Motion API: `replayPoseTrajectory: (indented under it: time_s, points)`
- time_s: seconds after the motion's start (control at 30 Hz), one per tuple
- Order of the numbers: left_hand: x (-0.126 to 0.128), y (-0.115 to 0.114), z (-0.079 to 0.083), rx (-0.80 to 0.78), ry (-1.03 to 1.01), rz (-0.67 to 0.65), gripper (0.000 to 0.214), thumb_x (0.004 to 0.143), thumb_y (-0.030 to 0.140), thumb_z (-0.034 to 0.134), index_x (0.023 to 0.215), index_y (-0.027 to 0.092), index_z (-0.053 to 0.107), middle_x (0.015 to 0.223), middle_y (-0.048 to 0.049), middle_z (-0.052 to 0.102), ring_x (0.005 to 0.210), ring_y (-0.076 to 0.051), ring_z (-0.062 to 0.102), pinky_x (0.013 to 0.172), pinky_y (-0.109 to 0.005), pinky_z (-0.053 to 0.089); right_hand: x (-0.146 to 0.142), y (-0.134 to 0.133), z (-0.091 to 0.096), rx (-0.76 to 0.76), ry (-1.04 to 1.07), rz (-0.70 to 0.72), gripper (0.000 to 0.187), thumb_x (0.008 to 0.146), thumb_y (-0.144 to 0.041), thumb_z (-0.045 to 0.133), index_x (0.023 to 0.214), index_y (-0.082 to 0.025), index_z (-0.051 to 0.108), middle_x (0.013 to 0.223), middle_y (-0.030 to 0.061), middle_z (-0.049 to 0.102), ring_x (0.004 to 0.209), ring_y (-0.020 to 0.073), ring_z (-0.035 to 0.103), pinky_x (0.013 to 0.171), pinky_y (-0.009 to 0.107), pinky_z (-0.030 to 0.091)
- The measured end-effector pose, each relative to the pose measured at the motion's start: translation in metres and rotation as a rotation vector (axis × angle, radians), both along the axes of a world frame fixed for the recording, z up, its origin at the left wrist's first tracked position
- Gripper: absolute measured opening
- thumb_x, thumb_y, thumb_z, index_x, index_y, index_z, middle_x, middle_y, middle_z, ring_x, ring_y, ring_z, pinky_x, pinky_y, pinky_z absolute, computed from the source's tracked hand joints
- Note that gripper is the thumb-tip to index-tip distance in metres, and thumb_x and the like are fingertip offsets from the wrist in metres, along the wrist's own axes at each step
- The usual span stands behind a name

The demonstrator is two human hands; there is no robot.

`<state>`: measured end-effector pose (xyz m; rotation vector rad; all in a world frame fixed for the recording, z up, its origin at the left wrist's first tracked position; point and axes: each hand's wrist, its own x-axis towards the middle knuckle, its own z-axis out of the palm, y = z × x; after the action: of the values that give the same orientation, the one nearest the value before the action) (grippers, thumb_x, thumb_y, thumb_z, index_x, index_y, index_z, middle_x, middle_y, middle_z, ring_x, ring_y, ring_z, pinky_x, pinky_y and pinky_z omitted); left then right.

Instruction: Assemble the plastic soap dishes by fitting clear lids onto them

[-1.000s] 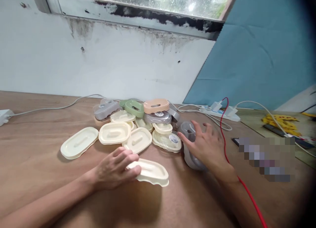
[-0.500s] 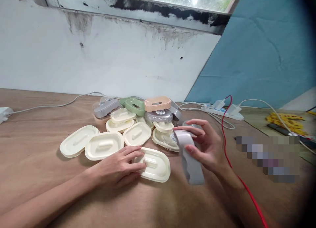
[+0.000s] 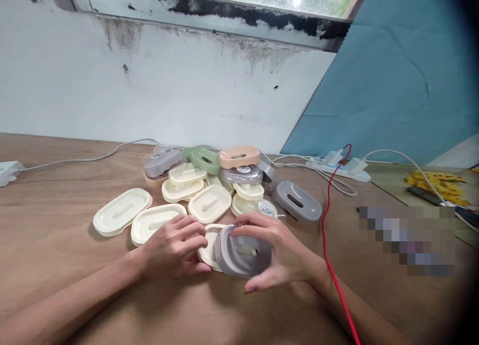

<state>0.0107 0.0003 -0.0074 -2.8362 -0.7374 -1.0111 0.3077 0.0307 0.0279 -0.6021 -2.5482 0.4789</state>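
My right hand [image 3: 279, 253] grips a grey oval plastic piece [image 3: 241, 253] and holds it tilted over a cream oval tray [image 3: 208, 245] on the wooden table [image 3: 60, 265]. My left hand [image 3: 175, 245] rests with curled fingers on the left end of that cream tray. Just behind lies a pile of oval pieces: several cream lids [image 3: 208, 204], grey ones [image 3: 297, 201], a green one [image 3: 204, 159] and a peach one [image 3: 238, 156].
A red cable [image 3: 331, 220] runs down the table beside my right forearm. A white power strip [image 3: 339, 170] with plugs and white cables lies at the back right. Yellow items [image 3: 436, 181] and a dark flat object sit at the far right. A white adapter [image 3: 9, 170] is at the left edge.
My right hand carried the grey piece left and down onto the cream tray. My left hand stayed on that tray. A second grey piece now lies uncovered at the pile's right.
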Motion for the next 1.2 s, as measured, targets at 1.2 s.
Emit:
replayPoseTrajectory:
  time_s: [1.2]
  points:
    - [-0.022, 0.008, 0.009, -0.310, 0.047, 0.119, 0.085, 0.079, 0.049, 0.083, 0.149, 0.019, 0.047, 0.110, -0.0103, 0.067, 0.094, -0.028, 0.064, 0.080, -0.037, 0.053, -0.017, -0.006, -0.025, -0.105, 0.044, -0.062, 0.100, 0.072, -0.031, 0.088, 0.159, -0.026, 0.038, 0.150, 0.0133, 0.056, 0.136, 0.0323, 0.055, 0.114, 0.047, 0.046]
